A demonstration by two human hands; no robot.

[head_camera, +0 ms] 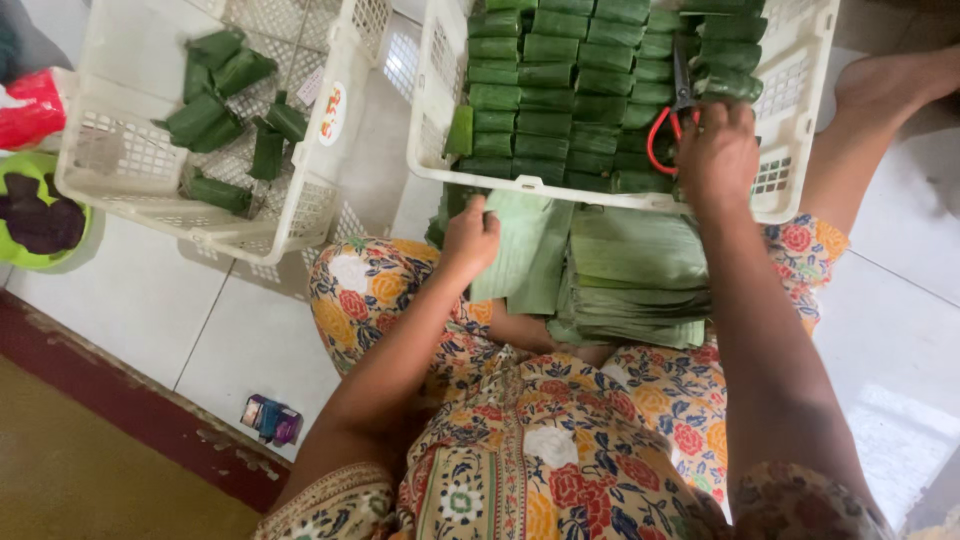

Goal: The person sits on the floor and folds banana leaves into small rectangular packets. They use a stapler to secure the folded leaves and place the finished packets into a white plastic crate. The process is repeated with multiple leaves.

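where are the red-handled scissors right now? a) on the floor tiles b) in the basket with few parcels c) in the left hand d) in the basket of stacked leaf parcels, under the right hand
d: the red-handled scissors lie on the green leaf parcels in the white basket, with the right hand on them.

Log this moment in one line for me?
left hand: on loose banana leaf | right hand: at red-handled scissors | basket: leaf-wrapped parcels

**Hidden and cut off**

The right hand (pixel 717 152) is covering the scissors' (pixel 676 110) red handles, hiding its own fingertips. Beyond that grip, the basket (pixel 435 120) is running off the top edge. The left hand's (pixel 470 237) fingers are curling out of sight.
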